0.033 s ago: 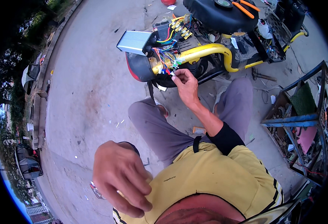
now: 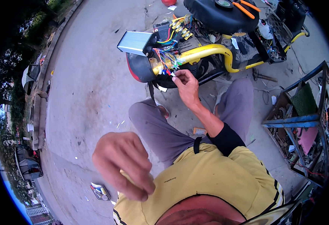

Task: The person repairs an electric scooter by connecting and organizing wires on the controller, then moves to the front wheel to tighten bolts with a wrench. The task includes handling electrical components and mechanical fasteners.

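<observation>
My right hand reaches to the near side of a yellow-framed scooter. Its thumb and forefinger pinch a small white wire connector at the end of a bundle of coloured wires. Those wires come from a finned silver controller box resting on the yellow frame tube. Raised close over my left side, my left hand has its fingers curled together, slightly blurred. Whatever may be between those fingertips is hidden.
Orange-handled pliers lie on a black seat. A hammer rests on the ground beyond my knee. To the right stands a blue metal rack full of scrap. A small tray of items sits on the ground at lower left.
My left hand has risen slightly, uncovering more of the small tray below it. My right hand keeps its place at the connector.
</observation>
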Demonstrator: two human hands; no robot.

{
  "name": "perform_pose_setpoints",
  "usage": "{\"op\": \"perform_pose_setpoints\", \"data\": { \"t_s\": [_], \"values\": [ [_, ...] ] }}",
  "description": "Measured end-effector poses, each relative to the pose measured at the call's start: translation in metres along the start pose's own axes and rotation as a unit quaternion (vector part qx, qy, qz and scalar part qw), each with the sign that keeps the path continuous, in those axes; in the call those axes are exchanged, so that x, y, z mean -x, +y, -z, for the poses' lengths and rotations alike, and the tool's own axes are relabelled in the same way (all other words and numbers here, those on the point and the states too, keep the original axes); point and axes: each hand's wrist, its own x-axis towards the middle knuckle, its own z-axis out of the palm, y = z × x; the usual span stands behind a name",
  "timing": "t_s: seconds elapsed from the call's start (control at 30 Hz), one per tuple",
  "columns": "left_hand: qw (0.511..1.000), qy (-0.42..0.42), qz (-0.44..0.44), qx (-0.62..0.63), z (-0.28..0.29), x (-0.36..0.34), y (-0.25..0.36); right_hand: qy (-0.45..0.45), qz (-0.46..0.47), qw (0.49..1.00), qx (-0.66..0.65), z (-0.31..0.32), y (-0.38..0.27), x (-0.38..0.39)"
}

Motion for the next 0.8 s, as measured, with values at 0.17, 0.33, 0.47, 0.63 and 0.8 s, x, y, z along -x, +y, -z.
{"op": "perform_pose_setpoints", "data": {
  "t_s": [0.17, 0.33, 0.47, 0.63, 0.8],
  "values": [
    [0.798, 0.184, 0.249, -0.517, 0.064, 0.028, -0.109, -0.032, 0.004, 0.999, -0.005, -0.009, -0.003, 0.004],
    [0.734, 0.099, 0.292, -0.605, 0.09, 0.066, -0.165, -0.078, 0.013, 0.997, 0.013, -0.008, 0.003, 0.004],
    [0.739, 0.101, 0.278, -0.606, 0.096, 0.078, -0.175, -0.042, -0.084, 0.995, -0.035, 0.006, 0.001, -0.001],
    [0.756, 0.149, 0.254, -0.585, 0.097, 0.087, -0.184, -0.024, -0.168, 0.976, -0.14, 0.001, 0.0, -0.013],
    [0.788, 0.228, 0.22, -0.529, 0.101, 0.093, -0.195, -0.056, -0.218, 0.95, -0.215, -0.005, -0.004, -0.015]
  ]
}}
